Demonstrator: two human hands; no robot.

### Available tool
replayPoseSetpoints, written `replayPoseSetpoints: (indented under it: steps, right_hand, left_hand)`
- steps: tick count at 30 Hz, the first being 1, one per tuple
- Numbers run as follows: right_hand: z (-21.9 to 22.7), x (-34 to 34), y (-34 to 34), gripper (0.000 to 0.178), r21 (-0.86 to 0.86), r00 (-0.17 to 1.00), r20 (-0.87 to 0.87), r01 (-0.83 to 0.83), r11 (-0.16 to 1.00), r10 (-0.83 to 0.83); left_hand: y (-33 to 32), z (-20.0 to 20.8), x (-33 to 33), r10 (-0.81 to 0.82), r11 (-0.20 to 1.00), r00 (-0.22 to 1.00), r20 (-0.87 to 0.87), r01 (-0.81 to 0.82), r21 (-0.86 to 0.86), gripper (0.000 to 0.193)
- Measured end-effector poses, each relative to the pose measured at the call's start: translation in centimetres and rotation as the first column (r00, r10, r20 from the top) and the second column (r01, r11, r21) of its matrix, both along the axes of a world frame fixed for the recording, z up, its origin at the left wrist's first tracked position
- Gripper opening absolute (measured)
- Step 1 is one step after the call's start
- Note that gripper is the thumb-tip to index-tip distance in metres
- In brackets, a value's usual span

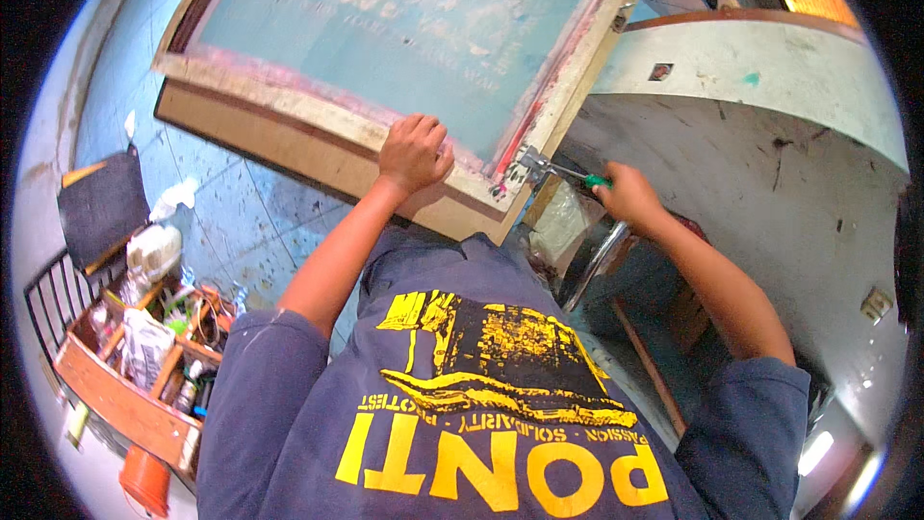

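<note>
1. Nearest the camera, we find the dark navy cotton T-shirt with a yellow and black print, on the wearer's torso.
2. We locate the grey metal bracket at the near right corner of the large wooden screen frame with pale blue mesh. Below the frame's near edge, we see a flat brown board.
3. We note the governing relation: the bracket lies left of the right hand and slightly farther from the body. The slim screwdriver with a green handle spans that gap, its long axis running leftward and slightly away. Its tip is at the bracket; we cannot tell whether it is seated in a screw.
4. We observe the right fingers clamped around the green handle. The right forearm slants in from the lower right.
5. We see the left hand farther from the bracket, knuckles up on the near rail. Its fingers are curled together; we cannot tell whether they grip. The left forearm rises from the lower left.
</note>
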State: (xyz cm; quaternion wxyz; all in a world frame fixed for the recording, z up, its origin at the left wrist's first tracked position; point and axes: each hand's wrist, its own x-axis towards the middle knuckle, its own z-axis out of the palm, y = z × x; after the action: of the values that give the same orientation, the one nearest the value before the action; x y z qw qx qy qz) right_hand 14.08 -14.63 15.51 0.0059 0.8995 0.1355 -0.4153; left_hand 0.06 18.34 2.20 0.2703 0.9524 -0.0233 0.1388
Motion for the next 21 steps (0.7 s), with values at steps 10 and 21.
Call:
replayPoseSetpoints:
  steps: [10,21]
  right_hand:
    - [1.9,-2.1,1.9,0.026,-0.085,0.653,0.394,-0.674,0.734,0.646]
    - [0.9,0.4,4.4,0.039,-0.093,0.825,-0.228,0.510,0.855,-0.517]
  left_hand:
    - [0.1,-0.7,-0.8,0.016,1.000,0.999,-0.033,-0.016,0.001,0.022]
    - [-0.2,-1.2,-0.9,0.085,0.995,0.995,0.042,-0.087,0.045,0.024]
